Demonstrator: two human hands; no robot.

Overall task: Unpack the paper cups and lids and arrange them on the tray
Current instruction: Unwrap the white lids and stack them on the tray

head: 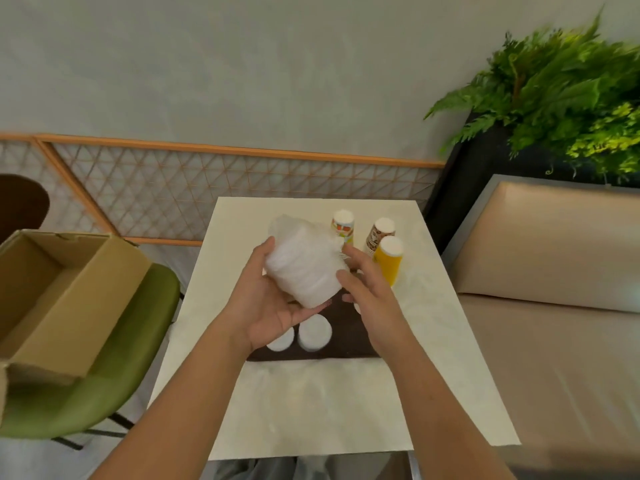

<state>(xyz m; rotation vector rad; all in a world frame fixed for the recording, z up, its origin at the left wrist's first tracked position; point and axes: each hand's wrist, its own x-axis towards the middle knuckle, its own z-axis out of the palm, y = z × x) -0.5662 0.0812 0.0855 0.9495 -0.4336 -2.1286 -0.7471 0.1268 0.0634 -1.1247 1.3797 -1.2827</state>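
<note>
Now | wrapped lid stack (304, 261) tilted, long axis leaning away | left hand (266, 306) grip curled round it | right hand (367, 292) spread

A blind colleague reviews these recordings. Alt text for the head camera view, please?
A person's left hand holds a white plastic-wrapped stack of lids above a dark brown tray on a cream table, the open right hand beside it. Two round white lids lie on the tray; three upturned paper cups stand beyond.

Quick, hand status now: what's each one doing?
Left hand: holds the wrapped pack of lids, cradled from below.
Right hand: open, fingers spread beside the pack; contact cannot be told.
</note>
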